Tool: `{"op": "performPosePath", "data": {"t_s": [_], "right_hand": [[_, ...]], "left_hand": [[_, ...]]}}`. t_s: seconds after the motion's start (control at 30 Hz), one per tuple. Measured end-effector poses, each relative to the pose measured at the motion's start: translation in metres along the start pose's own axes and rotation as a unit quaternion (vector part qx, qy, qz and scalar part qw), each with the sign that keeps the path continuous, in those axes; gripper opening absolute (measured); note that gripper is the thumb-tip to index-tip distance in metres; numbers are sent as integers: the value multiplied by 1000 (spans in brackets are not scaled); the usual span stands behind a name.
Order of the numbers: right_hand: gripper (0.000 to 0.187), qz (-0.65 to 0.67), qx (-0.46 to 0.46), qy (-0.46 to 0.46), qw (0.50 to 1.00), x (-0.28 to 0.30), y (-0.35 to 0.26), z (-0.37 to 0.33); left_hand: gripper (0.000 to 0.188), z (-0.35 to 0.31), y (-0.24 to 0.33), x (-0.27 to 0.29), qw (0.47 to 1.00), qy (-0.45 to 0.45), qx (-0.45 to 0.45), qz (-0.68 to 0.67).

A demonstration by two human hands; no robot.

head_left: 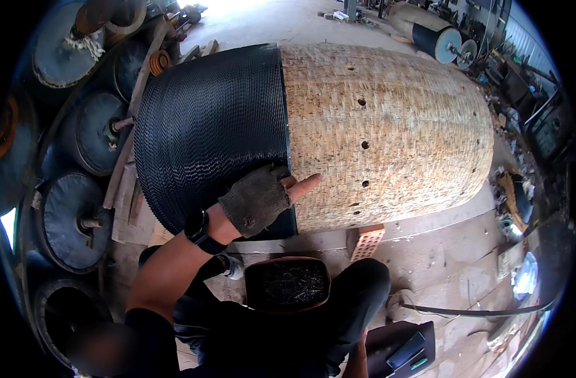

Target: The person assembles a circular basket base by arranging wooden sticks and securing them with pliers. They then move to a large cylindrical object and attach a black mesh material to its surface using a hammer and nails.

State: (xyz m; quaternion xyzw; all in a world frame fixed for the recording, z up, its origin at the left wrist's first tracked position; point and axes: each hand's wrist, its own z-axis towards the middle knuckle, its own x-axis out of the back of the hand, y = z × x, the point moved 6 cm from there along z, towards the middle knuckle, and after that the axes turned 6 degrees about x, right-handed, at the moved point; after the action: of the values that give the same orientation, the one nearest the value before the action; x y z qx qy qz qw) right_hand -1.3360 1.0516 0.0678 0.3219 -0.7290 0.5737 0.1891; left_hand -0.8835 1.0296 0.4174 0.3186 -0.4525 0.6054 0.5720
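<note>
A large drum (388,126) lies across in front of me, its right part bare, tan and fibrous with a row of dark holes. A black covering with fine rows of texture (218,120) wraps its left part. My left hand (256,200), in a dark worn fingerless glove, rests at the covering's edge. Its index finger stretches onto the bare tan surface, and I see nothing held in it. Between my legs stands a tub (288,283) with many thin, shiny pieces on a dark bottom. Of my right arm only a strip of skin (358,356) shows beside my right leg; its fingers are hidden.
Several dark rollers with metal ends and shafts (77,220) are stacked at left. A perforated brick (367,242) sits by the drum's underside. At lower right, a dark case (420,334) bears a phone (406,350). Another roller (436,38) and clutter lie far right.
</note>
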Motion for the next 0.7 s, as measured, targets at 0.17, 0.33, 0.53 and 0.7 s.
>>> {"op": "performPosePath", "data": {"t_s": [0.17,0.33,0.53,0.7], "right_hand": [[44,-89,143,83,982,74,-100,8],[42,-34,316,142,937,121,-241,-7],[21,-8,390,5,921,39,-365,-5],[32,5,470,-12,883,1,-393,4]], "left_hand": [[61,-2,-14,-7,992,-20,24,-125],[64,-9,-18,-23,965,-4,50,-259],[74,-12,-4,-25,991,82,59,-84],[78,-12,-7,-20,986,97,100,-97]]}}
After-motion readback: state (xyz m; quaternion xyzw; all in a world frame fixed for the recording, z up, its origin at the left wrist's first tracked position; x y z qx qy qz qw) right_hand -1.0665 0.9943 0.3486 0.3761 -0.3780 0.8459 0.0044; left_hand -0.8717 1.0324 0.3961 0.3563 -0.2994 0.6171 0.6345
